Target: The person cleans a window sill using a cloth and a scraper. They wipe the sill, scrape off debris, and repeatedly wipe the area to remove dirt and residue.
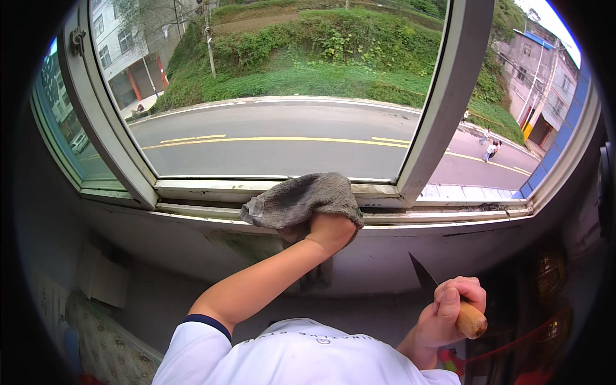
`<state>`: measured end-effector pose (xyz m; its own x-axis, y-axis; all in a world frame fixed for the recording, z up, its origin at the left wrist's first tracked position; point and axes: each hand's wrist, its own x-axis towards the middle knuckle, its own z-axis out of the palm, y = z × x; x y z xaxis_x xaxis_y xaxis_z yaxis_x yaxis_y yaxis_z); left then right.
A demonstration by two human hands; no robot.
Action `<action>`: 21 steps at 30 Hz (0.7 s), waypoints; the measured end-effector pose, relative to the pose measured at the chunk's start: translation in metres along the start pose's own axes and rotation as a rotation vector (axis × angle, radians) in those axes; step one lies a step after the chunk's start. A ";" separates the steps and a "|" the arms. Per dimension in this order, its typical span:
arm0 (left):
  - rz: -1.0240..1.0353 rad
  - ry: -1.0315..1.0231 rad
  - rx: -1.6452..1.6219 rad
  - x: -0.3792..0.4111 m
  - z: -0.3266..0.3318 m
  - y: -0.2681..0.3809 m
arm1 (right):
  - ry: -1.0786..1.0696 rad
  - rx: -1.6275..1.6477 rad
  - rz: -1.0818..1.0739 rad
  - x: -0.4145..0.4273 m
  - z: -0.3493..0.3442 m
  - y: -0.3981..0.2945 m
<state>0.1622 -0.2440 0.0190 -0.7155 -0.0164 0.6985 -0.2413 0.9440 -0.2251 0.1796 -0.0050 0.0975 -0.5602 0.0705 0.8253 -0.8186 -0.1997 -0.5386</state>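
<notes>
My left hand point(329, 231) is on a grey cloth point(313, 197) that drapes over it and hides most of the fingers. Cloth and hand lie across the lower frame and track of a sliding window point(207, 191), near its middle. Lower right, in front of the wall, my right hand point(455, 308) grips the wooden handle point(470, 320) of a knife. Its dark pointed blade point(422, 272) points up and to the left, apart from cloth and window.
Dirt lies in the window track point(486, 208) at the right, beside an open section. Outside are a road point(288, 125) and several people. A patterned cloth point(103, 337) is at lower left; a red-edged thing point(519, 341) is at lower right.
</notes>
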 end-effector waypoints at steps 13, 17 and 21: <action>0.023 0.102 -0.790 0.070 0.008 0.033 | 0.113 -0.126 0.208 0.001 -0.059 -0.005; -0.383 -0.025 -1.654 0.052 -0.028 0.006 | 0.026 -0.223 0.243 0.005 -0.052 0.011; -0.678 0.095 -2.029 0.028 -0.062 -0.019 | -0.334 -0.303 0.446 -0.007 -0.030 0.032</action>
<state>0.1872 -0.2423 0.0853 -0.8015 -0.4664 0.3743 0.5221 -0.2406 0.8182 0.1530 0.0177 0.0694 -0.8261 -0.2742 0.4922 -0.5423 0.1499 -0.8267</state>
